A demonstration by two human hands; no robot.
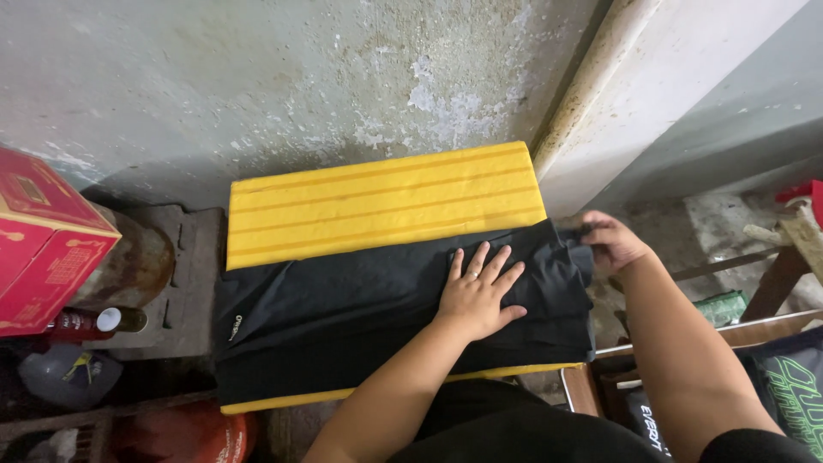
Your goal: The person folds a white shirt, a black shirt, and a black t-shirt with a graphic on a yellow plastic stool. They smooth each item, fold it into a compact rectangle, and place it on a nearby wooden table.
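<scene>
Two hands on black garment (360,313) | left hand (477,294): flat, fingers spread, pressing cloth | right hand (613,240): pinching garment's edge | beneath: yellow striped board (386,199)

left hand (477,293): palm down, flat, fingers spread, ring on one finger, thumb splayed to the side | left forearm: bare, slants up from lower middle | right hand (610,241): wrist bent, fingers curled shut in a pinch at the fingertips | right forearm: bare, dark sleeve at upper arm
</scene>
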